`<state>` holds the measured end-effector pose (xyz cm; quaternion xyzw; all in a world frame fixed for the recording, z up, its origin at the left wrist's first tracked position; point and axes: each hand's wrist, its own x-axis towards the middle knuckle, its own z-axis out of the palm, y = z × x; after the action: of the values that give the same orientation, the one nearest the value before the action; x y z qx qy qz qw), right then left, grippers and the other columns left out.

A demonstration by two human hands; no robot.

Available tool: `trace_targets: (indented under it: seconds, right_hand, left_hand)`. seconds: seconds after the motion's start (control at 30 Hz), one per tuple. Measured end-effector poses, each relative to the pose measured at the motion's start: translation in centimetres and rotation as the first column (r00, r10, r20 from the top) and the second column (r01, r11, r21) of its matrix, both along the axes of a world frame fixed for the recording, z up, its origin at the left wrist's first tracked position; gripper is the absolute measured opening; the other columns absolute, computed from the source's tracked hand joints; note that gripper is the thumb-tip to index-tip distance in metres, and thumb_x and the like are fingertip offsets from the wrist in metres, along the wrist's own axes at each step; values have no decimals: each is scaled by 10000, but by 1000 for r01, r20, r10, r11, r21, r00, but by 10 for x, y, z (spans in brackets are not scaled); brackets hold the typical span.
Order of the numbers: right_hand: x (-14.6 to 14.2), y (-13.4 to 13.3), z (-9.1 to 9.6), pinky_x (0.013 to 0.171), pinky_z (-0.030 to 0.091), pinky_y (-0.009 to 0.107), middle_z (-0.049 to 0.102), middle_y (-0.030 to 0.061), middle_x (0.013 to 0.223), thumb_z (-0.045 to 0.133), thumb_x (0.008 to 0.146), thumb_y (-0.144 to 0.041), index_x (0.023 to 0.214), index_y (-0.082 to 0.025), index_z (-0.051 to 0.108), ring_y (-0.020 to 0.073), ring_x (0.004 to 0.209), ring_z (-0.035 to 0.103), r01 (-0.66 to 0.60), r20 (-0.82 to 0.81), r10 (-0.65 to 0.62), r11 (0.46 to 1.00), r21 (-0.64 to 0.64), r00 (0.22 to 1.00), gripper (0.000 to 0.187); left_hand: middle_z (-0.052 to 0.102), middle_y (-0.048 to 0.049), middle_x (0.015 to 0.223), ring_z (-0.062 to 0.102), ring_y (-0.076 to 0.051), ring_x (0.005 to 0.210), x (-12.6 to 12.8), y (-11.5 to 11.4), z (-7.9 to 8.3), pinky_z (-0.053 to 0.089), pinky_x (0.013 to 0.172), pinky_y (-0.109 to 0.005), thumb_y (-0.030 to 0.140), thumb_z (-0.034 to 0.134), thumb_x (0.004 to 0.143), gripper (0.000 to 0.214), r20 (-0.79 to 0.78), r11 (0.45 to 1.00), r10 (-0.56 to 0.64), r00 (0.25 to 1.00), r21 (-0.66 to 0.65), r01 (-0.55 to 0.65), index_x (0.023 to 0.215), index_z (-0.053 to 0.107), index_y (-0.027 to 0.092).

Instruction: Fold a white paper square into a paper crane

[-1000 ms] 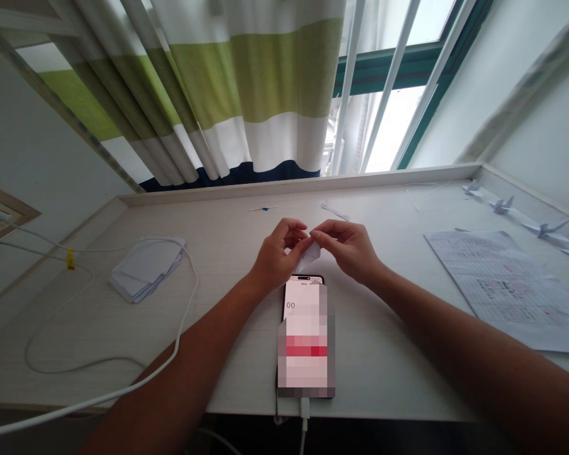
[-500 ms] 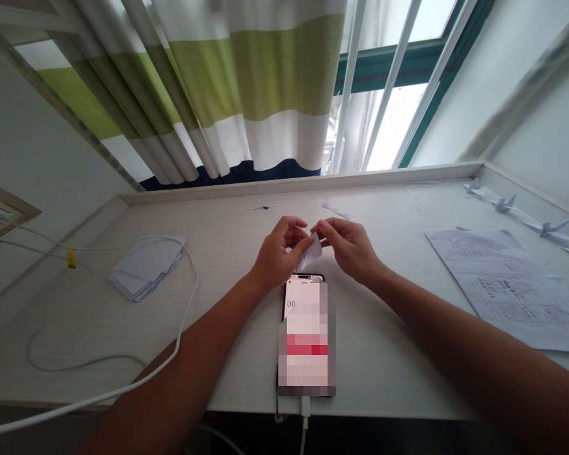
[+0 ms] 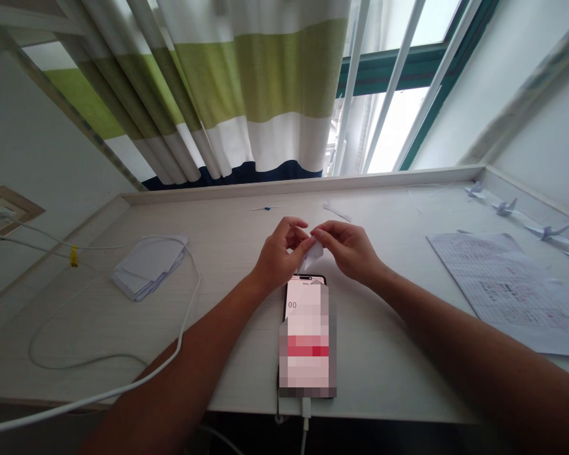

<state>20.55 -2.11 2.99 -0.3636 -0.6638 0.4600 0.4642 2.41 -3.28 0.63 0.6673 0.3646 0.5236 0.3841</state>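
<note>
Between my two hands is a small piece of folded white paper [image 3: 313, 256], held just beyond the top end of a phone. My left hand [image 3: 284, 251] pinches its left side with thumb and fingers. From the right, the thumb and forefinger of my right hand [image 3: 349, 248] close on its upper edge. The fingertips of both hands nearly meet there and hide part of the folds. Below them the phone [image 3: 298, 322] lies face up with its screen lit and a white cable plugged into its lower end.
A stack of white paper sheets [image 3: 146, 268] lies at left, crossed by a white cable [image 3: 189, 309]. At right are printed sheets [image 3: 507, 284] and several folded paper cranes [image 3: 547, 232] along the wall. A paper strip [image 3: 336, 212] and a small blue-and-white item [image 3: 267, 208] lie behind my hands.
My right thumb and fingertips have shifted slightly over the paper's upper edge, covering more of it. My left hand keeps its pinch. The whole view has moved a little.
</note>
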Motion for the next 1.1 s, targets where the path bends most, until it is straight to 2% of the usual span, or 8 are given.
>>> trace_targets:
  seconds: [0.2, 0.3, 0.43, 0.77, 0.97, 1.1]
  right_hand:
    - [0, 3, -1, 722, 562, 351, 731, 66, 828, 726, 900, -484, 865, -160, 758, 188, 760, 656, 39, -59, -42, 998, -45, 997, 327]
    - [0, 3, 1, 744, 585, 375, 736, 72, 832, 718, 895, -481, 834, -165, 755, 206, 786, 684, 15, -111, -25, 996, -90, 993, 323]
    - [1, 2, 0, 709, 549, 350, 746, 70, 812, 782, 835, -408, 846, -157, 771, 190, 746, 657, 30, -42, -33, 998, -54, 999, 251]
    - [1, 0, 2, 648, 515, 315, 724, 59, 789, 767, 858, -402, 816, -155, 753, 170, 712, 638, 42, 10, -42, 999, -31, 999, 251]
    - [-1, 0, 1, 705, 582, 337, 749, 74, 835, 754, 878, -480, 862, -156, 765, 188, 761, 680, -13, -49, 8, 995, -97, 999, 325]
    - [-2, 0, 0, 708, 600, 345, 761, 81, 851, 781, 853, -536, 880, -160, 782, 200, 779, 694, -41, -28, 38, 996, -84, 999, 377]
  left_hand:
    - [699, 1, 849, 692, -141, 780, 0, 1, 1, 541, 733, -259, 322, 716, 938, 276, 7, 1000, 29, 1000, -8, -29, 1136, 550, 226]
    - [700, -1, 855, 694, -147, 786, -1, 0, 1, 544, 734, -265, 333, 718, 938, 285, -4, 999, 41, 999, -4, -41, 1140, 548, 228]
    - [703, -2, 852, 698, -151, 784, -1, 0, 1, 535, 710, -258, 352, 722, 938, 297, 0, 1000, 29, 1000, -3, -29, 1142, 544, 230]
    - [676, 13, 816, 679, -146, 768, 1, -2, 3, 542, 728, -263, 360, 764, 907, 351, 26, 999, -19, 999, -31, 20, 1146, 543, 229]
    - [675, 15, 815, 681, -144, 755, 1, 0, 4, 536, 701, -257, 367, 748, 919, 336, 65, 998, 27, 997, -62, -23, 1135, 532, 228]
    - [666, 5, 845, 669, -138, 757, 2, 0, 4, 515, 671, -248, 375, 719, 939, 312, 60, 997, 49, 997, -70, -45, 1140, 538, 219]
